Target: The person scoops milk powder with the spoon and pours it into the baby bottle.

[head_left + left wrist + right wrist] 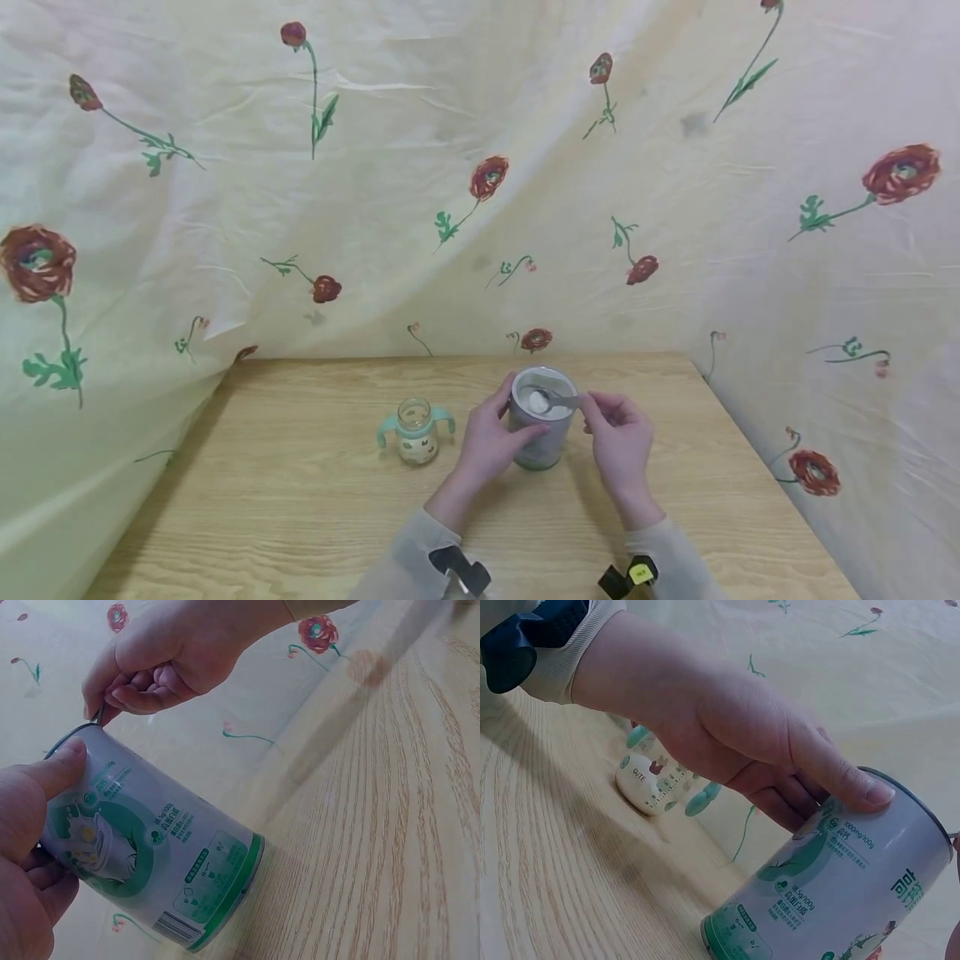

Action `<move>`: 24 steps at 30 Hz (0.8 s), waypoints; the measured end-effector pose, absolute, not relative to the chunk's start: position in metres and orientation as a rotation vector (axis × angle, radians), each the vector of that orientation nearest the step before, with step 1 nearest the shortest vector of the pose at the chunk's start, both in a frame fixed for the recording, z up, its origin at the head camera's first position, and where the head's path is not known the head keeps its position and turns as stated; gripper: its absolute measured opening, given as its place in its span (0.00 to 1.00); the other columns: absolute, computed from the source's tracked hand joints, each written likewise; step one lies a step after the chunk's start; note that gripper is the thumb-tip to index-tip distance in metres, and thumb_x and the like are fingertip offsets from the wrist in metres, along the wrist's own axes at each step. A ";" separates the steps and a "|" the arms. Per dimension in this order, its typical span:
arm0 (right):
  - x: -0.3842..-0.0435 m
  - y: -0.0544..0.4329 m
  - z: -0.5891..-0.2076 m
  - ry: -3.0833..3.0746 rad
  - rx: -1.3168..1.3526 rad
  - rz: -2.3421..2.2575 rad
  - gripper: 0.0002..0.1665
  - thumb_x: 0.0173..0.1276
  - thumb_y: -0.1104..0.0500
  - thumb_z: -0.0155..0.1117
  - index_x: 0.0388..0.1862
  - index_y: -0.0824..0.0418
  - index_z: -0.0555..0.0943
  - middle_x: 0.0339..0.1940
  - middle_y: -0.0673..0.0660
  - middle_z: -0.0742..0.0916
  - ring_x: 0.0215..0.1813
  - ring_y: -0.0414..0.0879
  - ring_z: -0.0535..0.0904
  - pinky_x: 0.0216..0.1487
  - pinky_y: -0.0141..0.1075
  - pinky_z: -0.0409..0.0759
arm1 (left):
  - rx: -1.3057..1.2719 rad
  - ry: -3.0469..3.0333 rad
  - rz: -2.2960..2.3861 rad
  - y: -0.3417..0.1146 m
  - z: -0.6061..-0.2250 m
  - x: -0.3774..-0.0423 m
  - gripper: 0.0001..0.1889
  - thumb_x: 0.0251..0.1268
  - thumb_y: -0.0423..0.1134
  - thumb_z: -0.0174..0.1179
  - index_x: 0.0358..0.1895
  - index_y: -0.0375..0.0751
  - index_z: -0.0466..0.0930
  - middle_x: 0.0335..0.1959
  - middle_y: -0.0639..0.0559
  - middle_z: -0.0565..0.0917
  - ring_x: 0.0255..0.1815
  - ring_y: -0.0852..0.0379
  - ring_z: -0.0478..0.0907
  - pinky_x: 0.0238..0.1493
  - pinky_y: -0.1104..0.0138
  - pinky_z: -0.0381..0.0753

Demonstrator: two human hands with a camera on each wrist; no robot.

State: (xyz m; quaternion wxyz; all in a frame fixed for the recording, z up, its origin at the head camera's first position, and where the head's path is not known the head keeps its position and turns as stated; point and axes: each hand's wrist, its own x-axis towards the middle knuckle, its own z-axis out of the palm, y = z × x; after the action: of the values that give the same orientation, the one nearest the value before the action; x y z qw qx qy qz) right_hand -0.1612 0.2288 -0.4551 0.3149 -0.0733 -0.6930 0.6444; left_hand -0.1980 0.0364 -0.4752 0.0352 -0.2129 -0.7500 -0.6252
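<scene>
My left hand [487, 442] grips a white and green milk powder can [546, 442], its thumb along the near side just below the rim. In the left wrist view the can [142, 840] shows a milk picture, printed text and a barcode. Over the can's open mouth lies a grey spoon [562, 401] with a white heap of powder [538, 402] in its bowl. My right hand [622, 437] pinches the spoon's handle at the can's right rim. Only a sliver of the right hand [952, 915] shows in the right wrist view.
A baby bottle [416, 435] with mint-green handles and no lid stands left of the can on the wooden table [315, 500]. Flower-printed cloth [405, 208] hangs behind the table and along both sides. Each sleeve carries a black wrist device [459, 570].
</scene>
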 end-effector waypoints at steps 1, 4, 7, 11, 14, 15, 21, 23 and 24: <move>-0.161 0.229 -0.455 -1.831 -0.198 1.699 0.07 0.71 0.67 0.75 0.42 0.72 0.87 0.30 0.49 0.91 0.26 0.39 0.83 0.29 0.26 0.85 | -0.653 -2.306 -1.922 0.036 -0.475 -0.198 0.50 0.60 0.44 0.81 0.83 0.38 0.64 0.78 0.49 0.74 0.78 0.50 0.71 0.78 0.52 0.70; -0.162 0.229 -0.454 -1.833 -0.229 1.729 0.10 0.71 0.65 0.76 0.43 0.72 0.87 0.31 0.49 0.91 0.27 0.40 0.83 0.30 0.27 0.85 | -0.650 -2.306 -1.923 0.035 -0.474 -0.198 0.50 0.60 0.44 0.81 0.83 0.37 0.64 0.78 0.49 0.74 0.78 0.50 0.71 0.78 0.52 0.70; -0.162 0.229 -0.451 -1.806 -0.279 1.793 0.11 0.72 0.63 0.76 0.44 0.71 0.87 0.31 0.49 0.91 0.28 0.40 0.82 0.32 0.27 0.85 | -0.655 -2.299 -1.925 0.035 -0.472 -0.197 0.50 0.60 0.43 0.82 0.83 0.38 0.65 0.78 0.48 0.73 0.78 0.49 0.71 0.78 0.51 0.70; -0.161 0.230 -0.445 -1.749 -0.350 1.897 0.10 0.73 0.62 0.75 0.45 0.69 0.87 0.32 0.49 0.91 0.31 0.40 0.81 0.34 0.27 0.84 | -0.661 -2.298 -1.922 0.033 -0.469 -0.196 0.49 0.61 0.43 0.81 0.82 0.37 0.65 0.79 0.43 0.71 0.78 0.45 0.71 0.77 0.50 0.71; -0.159 0.232 -0.442 -1.720 -0.392 1.966 0.09 0.74 0.61 0.75 0.45 0.67 0.87 0.34 0.48 0.92 0.32 0.40 0.80 0.36 0.27 0.85 | -0.661 -2.304 -1.913 0.031 -0.468 -0.195 0.49 0.62 0.44 0.81 0.82 0.34 0.64 0.80 0.39 0.68 0.79 0.42 0.68 0.77 0.49 0.71; -0.159 0.232 -0.441 -1.711 -0.404 1.986 0.08 0.74 0.61 0.74 0.45 0.66 0.87 0.34 0.48 0.92 0.32 0.39 0.80 0.36 0.26 0.85 | -0.662 -2.304 -1.909 0.031 -0.468 -0.195 0.48 0.62 0.44 0.80 0.81 0.32 0.64 0.81 0.38 0.67 0.80 0.42 0.67 0.77 0.49 0.71; -0.158 0.233 -0.439 -1.654 -0.430 2.068 0.03 0.74 0.64 0.73 0.42 0.64 0.87 0.32 0.49 0.92 0.30 0.38 0.80 0.35 0.26 0.85 | -0.674 -2.298 -1.925 0.030 -0.469 -0.196 0.46 0.65 0.46 0.78 0.81 0.32 0.65 0.81 0.40 0.67 0.80 0.44 0.66 0.77 0.52 0.71; -0.159 0.232 -0.439 -1.646 -0.425 2.080 0.02 0.74 0.64 0.73 0.41 0.63 0.88 0.32 0.49 0.92 0.30 0.38 0.80 0.35 0.25 0.85 | -0.675 -2.293 -1.931 0.030 -0.469 -0.196 0.46 0.66 0.46 0.78 0.81 0.32 0.65 0.81 0.40 0.67 0.80 0.44 0.66 0.77 0.52 0.71; -0.159 0.232 -0.438 -1.646 -0.421 2.083 0.02 0.74 0.64 0.73 0.41 0.63 0.88 0.32 0.49 0.92 0.30 0.38 0.80 0.35 0.25 0.85 | -0.674 -2.290 -1.931 0.029 -0.469 -0.196 0.46 0.66 0.46 0.78 0.81 0.32 0.65 0.81 0.40 0.67 0.80 0.44 0.66 0.77 0.51 0.71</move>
State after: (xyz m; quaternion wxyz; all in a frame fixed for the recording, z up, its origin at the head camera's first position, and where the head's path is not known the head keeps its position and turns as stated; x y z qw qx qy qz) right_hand -0.1586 0.2322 -0.4383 0.2250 -0.1527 -0.5966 0.7550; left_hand -0.1959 0.0292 -0.4685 0.0355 -0.2192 -0.7453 -0.6286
